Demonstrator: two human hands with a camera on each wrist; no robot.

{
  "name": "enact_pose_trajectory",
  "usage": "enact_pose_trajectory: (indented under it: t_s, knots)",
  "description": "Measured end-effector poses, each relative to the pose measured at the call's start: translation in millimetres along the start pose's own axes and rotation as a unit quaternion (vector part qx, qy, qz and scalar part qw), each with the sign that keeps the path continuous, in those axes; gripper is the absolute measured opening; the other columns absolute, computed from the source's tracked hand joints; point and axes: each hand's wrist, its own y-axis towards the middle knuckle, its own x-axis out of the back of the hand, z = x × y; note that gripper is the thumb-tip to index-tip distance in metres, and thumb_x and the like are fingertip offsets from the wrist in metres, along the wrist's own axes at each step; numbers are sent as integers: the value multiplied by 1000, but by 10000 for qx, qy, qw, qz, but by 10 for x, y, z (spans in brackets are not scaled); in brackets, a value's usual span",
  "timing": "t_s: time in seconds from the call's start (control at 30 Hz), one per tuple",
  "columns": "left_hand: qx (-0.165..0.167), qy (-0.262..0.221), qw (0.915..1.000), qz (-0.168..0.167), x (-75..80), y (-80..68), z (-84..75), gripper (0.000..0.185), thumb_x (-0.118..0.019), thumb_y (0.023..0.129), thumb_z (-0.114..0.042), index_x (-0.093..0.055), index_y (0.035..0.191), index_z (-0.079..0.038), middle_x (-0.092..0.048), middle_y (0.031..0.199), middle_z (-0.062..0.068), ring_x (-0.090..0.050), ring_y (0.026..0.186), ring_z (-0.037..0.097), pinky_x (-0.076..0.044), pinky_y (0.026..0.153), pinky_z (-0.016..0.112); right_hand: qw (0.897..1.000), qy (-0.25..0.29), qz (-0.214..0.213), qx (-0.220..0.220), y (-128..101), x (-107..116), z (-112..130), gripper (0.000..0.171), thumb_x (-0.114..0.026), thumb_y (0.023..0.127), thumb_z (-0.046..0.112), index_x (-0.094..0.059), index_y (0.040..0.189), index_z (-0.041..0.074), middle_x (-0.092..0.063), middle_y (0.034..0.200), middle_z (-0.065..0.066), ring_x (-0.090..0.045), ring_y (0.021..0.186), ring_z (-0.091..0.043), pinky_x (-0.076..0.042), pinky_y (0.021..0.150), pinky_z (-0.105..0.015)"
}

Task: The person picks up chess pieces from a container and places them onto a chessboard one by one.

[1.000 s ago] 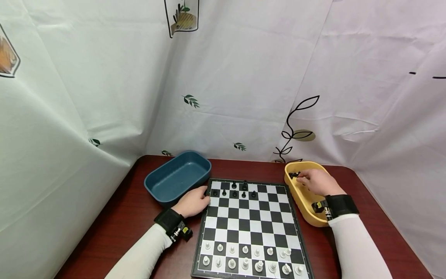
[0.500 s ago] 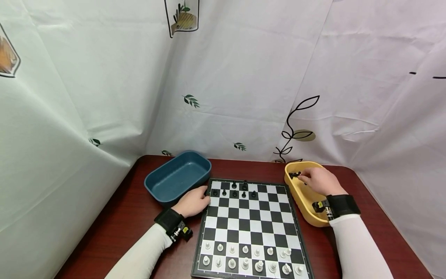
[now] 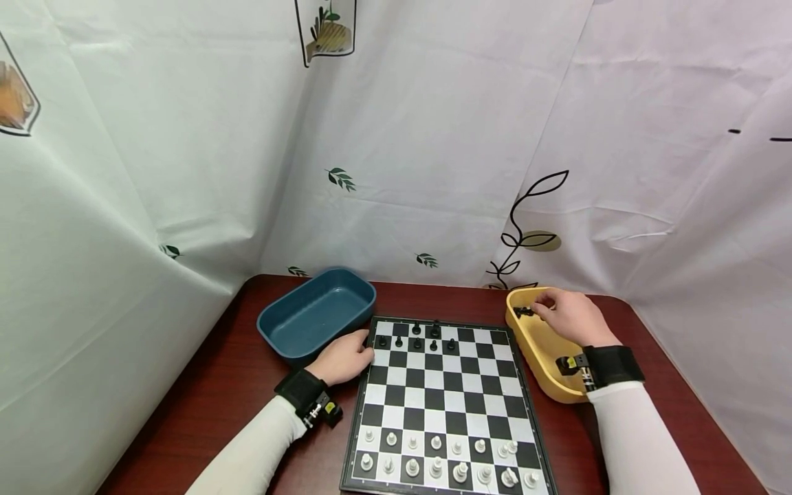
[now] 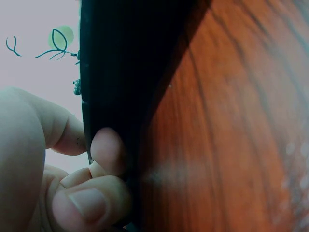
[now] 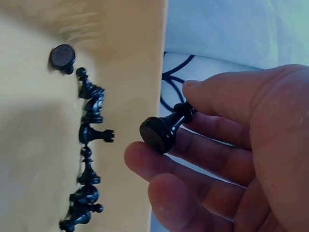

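My left hand [image 3: 343, 357] grips the left edge of a black-and-white chessboard [image 3: 433, 380]. In the left wrist view its curled fingers [image 4: 107, 150] lie against the board's dark side [image 4: 120, 63]. At the far end of the yellow tray [image 3: 544, 357], my right hand [image 3: 572, 317] pinches a black chess piece [image 5: 161, 133] between thumb and fingers. Its round base faces the right wrist camera, and its top is hidden by the thumb. Several other black chess pieces [image 5: 89, 166] lie in the tray, among them a rook [image 5: 96, 134].
Several black pieces [image 3: 435, 332] stand at the board's far left, while two rows of white pieces [image 3: 436, 467] stand along its near side. An empty blue tray [image 3: 272, 323] sits behind my left hand. White printed cloth [image 3: 396, 137] hangs around the dark red table [image 3: 198, 412].
My right hand has drawn slightly back and to the right from the pieces in the yellow tray. The left hand and the board have stayed in place.
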Motion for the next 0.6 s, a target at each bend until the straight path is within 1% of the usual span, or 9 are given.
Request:
enact_pose_trajectory:
  t_s: [0.17, 0.3, 0.43, 0.6]
  knots:
    - [44, -3, 10000, 2, -4, 10, 6, 43, -60, 102, -21, -68, 141, -4, -69, 92, -4, -62, 82, 13, -54, 84, 40, 9999, 62, -87, 110, 1, 87, 107, 21, -75, 106, 26, -81, 113, 7, -80, 100, -10, -75, 90, -34, -56, 78, -55]
    - [21, -17, 10000, -4, 2, 2, 6, 42, -60, 102, -20, -69, 140, -4, -68, 89, -5, -62, 80, 12, -53, 83, 40, 9996, 52, -171, 213, -8, 144, 206, 19, -75, 106, 25, -81, 112, 8, -81, 101, -11, -75, 92, -36, -56, 78, -58]
    - [-23, -39, 10000, 7, -4, 2, 10, 41, -60, 103, -20, -69, 140, -4, -66, 86, -6, -61, 79, 12, -53, 82, 39, 9990, 13, -305, 316, -30, 162, 295, 18, -76, 106, 25, -81, 112, 9, -81, 98, -8, -75, 88, -33, -56, 76, -57]
    - [14, -18, 10000, 21, -21, 14, 21, 43, -59, 103, -22, -68, 142, -4, -68, 91, -5, -62, 82, 13, -53, 85, 40, 9973, 25, -541, 495, -46, 164, 430, 15, -78, 103, 21, -82, 110, 9, -79, 93, -5, -71, 79, -26, -54, 71, -50]
